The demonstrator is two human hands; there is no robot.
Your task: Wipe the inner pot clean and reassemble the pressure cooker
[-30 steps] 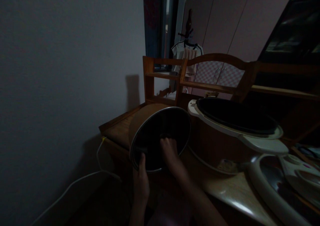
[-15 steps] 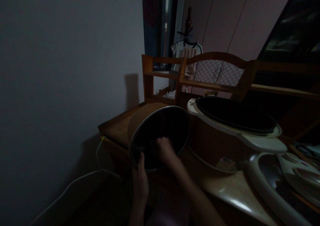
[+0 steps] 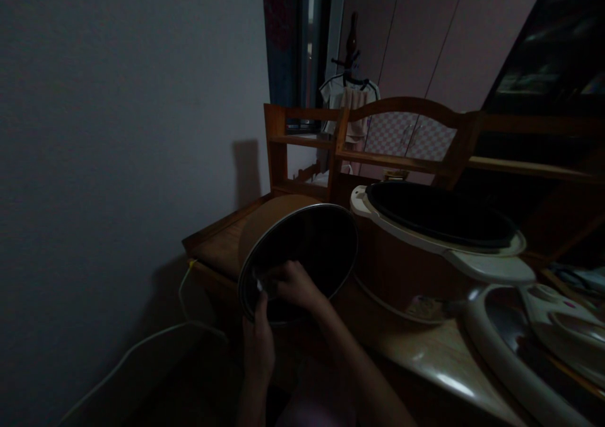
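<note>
A round pot (image 3: 267,222), tan outside and dark inside, lies tilted on the wooden desk with its mouth facing me. My left hand (image 3: 259,345) is closed on the pot's lower left rim, its thumb over the edge on the inside. My right hand (image 3: 295,285) reaches into the pot with its fingers curled, near the left part of the inner wall. A small pale glint shows by its fingertips, close to my left thumb. What the right hand holds is too dark to name.
Right of the pot stands a large cooker body (image 3: 401,269) with a white rim, dark inside. A cooker lid (image 3: 501,345) lies at the right on the desk (image 3: 425,364). A wooden shelf frame (image 3: 401,106) rises behind. A white cable (image 3: 142,339) hangs at the left, beside the wall.
Inside the pot, my right hand has moved left, toward the left wall and my left thumb. The left hand keeps its hold on the rim. The view has shifted slightly.
</note>
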